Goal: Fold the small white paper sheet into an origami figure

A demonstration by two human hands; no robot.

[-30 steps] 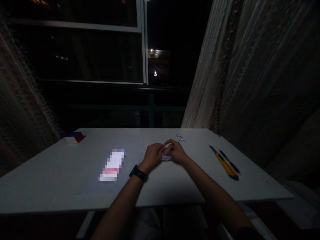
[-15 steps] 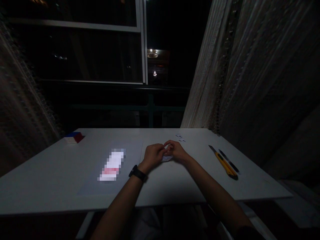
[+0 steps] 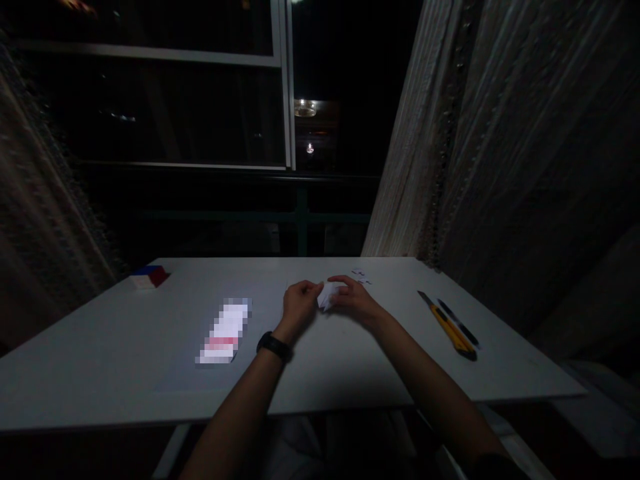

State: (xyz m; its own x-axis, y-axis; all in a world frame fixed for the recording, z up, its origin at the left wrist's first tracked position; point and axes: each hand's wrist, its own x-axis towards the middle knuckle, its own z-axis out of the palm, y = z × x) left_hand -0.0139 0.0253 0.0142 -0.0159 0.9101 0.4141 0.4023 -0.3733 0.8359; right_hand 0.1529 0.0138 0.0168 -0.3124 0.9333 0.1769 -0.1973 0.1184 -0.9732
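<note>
Between my hands, over the middle of the white table (image 3: 360,373), is a small piece of folded white paper (image 3: 327,295). My left hand (image 3: 301,303), with a dark band on its wrist, pinches the paper's left side between thumb and fingers. On the other side my right hand (image 3: 354,299) grips the paper, its fingers curled around the right edge. The exact folds are too dark and small to make out. Just beyond my right hand lie small paper pieces with dark marks (image 3: 361,276).
A yellow utility knife (image 3: 453,330) and a dark pen (image 3: 459,323) lie at the right. To the left, a lit, blurred-out phone screen (image 3: 225,330) rests on a sheet of paper (image 3: 180,377). A coloured cube (image 3: 149,277) sits at the far left. Curtains (image 3: 410,133) flank the dark window.
The folded paper has been raised and turned upward between my hands, so more of it shows. My hands have drawn slightly apart; the other things lie where they were.
</note>
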